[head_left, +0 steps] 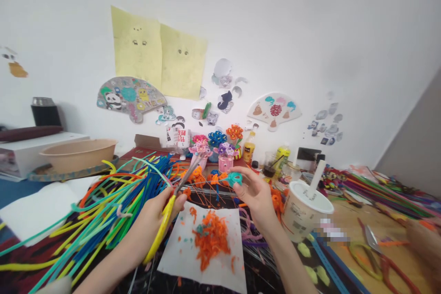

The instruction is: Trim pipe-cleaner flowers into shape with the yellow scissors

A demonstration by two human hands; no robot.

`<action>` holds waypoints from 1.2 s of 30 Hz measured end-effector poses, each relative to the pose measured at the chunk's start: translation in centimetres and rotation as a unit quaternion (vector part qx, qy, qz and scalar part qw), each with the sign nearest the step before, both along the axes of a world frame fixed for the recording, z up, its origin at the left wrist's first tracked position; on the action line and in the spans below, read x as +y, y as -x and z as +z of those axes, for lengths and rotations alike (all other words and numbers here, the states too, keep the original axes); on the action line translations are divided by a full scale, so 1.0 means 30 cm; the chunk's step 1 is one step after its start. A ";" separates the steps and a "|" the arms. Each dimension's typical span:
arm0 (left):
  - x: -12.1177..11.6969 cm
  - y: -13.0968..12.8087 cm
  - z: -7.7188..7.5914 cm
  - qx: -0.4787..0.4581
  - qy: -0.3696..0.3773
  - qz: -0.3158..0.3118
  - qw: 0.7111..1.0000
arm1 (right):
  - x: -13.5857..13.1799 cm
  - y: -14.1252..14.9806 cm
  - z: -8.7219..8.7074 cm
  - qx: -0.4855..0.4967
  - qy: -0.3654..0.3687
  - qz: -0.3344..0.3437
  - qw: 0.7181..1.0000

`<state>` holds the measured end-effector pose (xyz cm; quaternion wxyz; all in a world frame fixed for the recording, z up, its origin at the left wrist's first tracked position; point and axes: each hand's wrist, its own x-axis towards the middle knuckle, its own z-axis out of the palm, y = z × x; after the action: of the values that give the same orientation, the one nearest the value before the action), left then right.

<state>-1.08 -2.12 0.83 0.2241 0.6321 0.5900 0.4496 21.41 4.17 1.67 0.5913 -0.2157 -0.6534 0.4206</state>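
- The left hand (159, 207) is closed around the yellow-handled scissors (165, 225), whose metal blades slant up and away toward the flower pots.
- The right hand (257, 196) is gripping a teal fuzzy loop (235, 178) between thumb and fingers, raised just right of the blade tips — apart from them.
- A white paper sheet (174, 259) lies below and between the two hands, carrying a heap of orange clippings (214, 241) with a few teal bits mixed in.
- Left of the sheet, a large bundle of pipe cleaners (148, 193) fans out in blue, green, yellow and teal, partly behind the left forearm.
- Orange fuzzy shapes on thin stems lie beyond the sheet, near the small flower pots (225, 164), which hold pink, blue, purple and orange blooms.
- Right of the right hand stands a lidded paper cup (299, 211) with a wide straw; a bottle of amber liquid (248, 148) stands farther back.
- At the right, red-and-yellow-handled scissors (375, 250) lie on the wooden surface, near another person's hand (423, 241) — blurred, its grip impossible to tell.
- A tan bowl (81, 154) sits at the far left, and two yellow drawings (137, 57) and two decorated fans (274, 109) are on the wall.
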 end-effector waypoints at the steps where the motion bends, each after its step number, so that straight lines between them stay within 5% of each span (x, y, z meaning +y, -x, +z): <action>1: 0.000 -0.007 0.003 -0.038 0.008 -0.002 0.999 | 0.000 0.000 0.000 -0.008 0.008 0.009 1.000; 9: 0.003 -0.022 0.008 -0.216 0.008 -0.014 0.976 | 0.002 -0.001 -0.010 -0.063 -0.039 0.041 0.996; 15: 0.019 -0.003 0.008 -0.249 -0.030 -0.010 0.968 | 0.002 0.002 -0.010 -0.031 -0.028 0.049 0.998; 23: -0.006 -0.057 0.079 -0.239 -0.037 -0.054 0.969 | -0.025 0.057 -0.002 0.202 0.121 0.059 0.970; 28: 0.010 -0.116 0.107 -0.228 -0.036 -0.057 0.971 | -0.037 0.094 -0.016 0.207 0.192 0.048 0.958; 36: 0.065 -0.149 0.082 -0.161 -0.008 -0.082 0.983 | -0.038 0.110 -0.020 0.272 0.261 0.064 0.924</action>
<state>3.40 -0.16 3.28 0.3472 0.5994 0.4886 0.5306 18.12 3.04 1.06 0.6407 -0.1974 -0.3468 0.6559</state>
